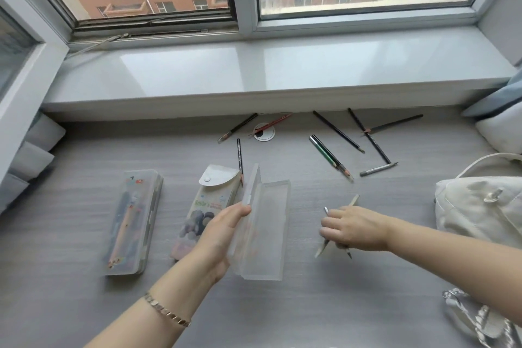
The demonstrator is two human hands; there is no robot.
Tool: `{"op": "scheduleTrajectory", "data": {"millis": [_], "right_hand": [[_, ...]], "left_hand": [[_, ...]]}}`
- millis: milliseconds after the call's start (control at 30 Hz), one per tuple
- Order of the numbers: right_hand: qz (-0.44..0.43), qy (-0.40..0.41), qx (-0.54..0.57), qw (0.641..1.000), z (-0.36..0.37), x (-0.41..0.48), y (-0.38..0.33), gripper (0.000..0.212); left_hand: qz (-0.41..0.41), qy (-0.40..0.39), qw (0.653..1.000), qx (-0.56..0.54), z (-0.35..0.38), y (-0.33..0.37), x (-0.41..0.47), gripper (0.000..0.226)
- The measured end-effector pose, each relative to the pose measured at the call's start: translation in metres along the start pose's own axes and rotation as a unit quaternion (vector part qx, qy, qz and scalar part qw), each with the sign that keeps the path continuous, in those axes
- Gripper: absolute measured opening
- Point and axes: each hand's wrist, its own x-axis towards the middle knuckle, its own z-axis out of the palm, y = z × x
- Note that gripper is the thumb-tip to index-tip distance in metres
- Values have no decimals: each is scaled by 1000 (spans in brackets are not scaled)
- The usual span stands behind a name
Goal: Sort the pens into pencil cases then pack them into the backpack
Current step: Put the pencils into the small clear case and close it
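A clear plastic pencil case (268, 229) lies open in the middle of the grey desk, its lid raised. My left hand (220, 232) grips that lid at its left edge. To its right, my right hand (353, 229) is closed around a few pens (324, 248), their ends sticking out above and below the fingers. A closed clear case (132, 223) with pens inside lies at the left. Beside it lies a flap pouch (203, 200) printed with stones. Several dark pencils (336, 131) are scattered near the sill. The cream backpack (480, 206) sits at the right edge.
A white window sill (254, 70) runs along the back of the desk, with a round cable grommet (264, 131) just in front of it. A pillow (502, 127) rests at the far right. A braided strap (480, 319) lies at the lower right.
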Motion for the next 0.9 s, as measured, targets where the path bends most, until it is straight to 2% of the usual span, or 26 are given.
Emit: {"op": "scheduleTrajectory", "data": {"millis": [67,100,133,167,233,267,300,333,367,467,567,633,767,833,900], "right_hand": [[123,134,96,978,-20,14,-12,12],[210,211,159,941,-34,23,-17,7],[303,272,235,883,-51,33,-21,5],[381,320,319,806,-67,42,-23,10],[458,364,490,646,-87,56,-24,20],[476,351,557,583,-91,62,-25,25],[492,316,606,540,-93,68,-28,28],[509,272,630,520,-91,75,-33,29],[527,228,632,520,-85,80,-40,30],[564,130,579,574,-67,88,-56,24],[550,116,601,568,-67,95,-62,10],[542,105,600,578,-70,96,-61,18],[553,39,553,621,-78,92,-50,31],[565,76,536,622,-81,89,-34,32],[585,162,435,665,-76,84,-4,20]], "left_hand": [[15,14,1000,10,-1,-1,1,5],[29,21,999,16,-2,-3,3,5],[37,18,999,32,-1,-4,5,6],[41,12,998,50,0,-5,5,11],[53,4,996,66,4,-8,5,15],[58,2,996,70,6,-9,5,16],[61,-3,995,74,10,-11,3,17],[68,-10,995,79,14,-12,1,19],[79,-16,993,84,18,-12,-2,21],[111,-30,988,107,29,-12,-10,28],[140,-44,982,119,36,-9,-16,40],[143,-56,981,116,40,-9,-15,36],[145,-47,982,113,46,-11,-4,27],[153,-27,981,115,47,-10,6,28],[153,-6,983,105,48,-4,14,26]]}}
